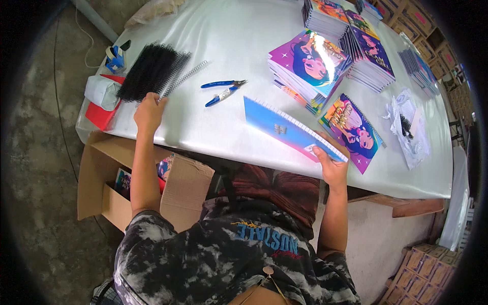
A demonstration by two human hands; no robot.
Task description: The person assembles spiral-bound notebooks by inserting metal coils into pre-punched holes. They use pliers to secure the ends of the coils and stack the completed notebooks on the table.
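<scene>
My left hand is at the near edge of a heap of black plastic spiral binding coils. Its fingers are pinched on the end of a single spiral coil, which slants up and away to the right. My right hand grips the right end of a notebook, thumb on top. The notebook's blue back cover faces up, with a row of punched holes along its far edge. Between my hands lie blue-handled cutting pliers, handles spread. A spiral-bound notebook with a colourful cover lies beyond my right hand.
Notebook stacks stand at the far right of the white-covered table. Crumpled white plastic holds black bits at the right. A tape dispenser and a red packet sit left. Below is an opened carton.
</scene>
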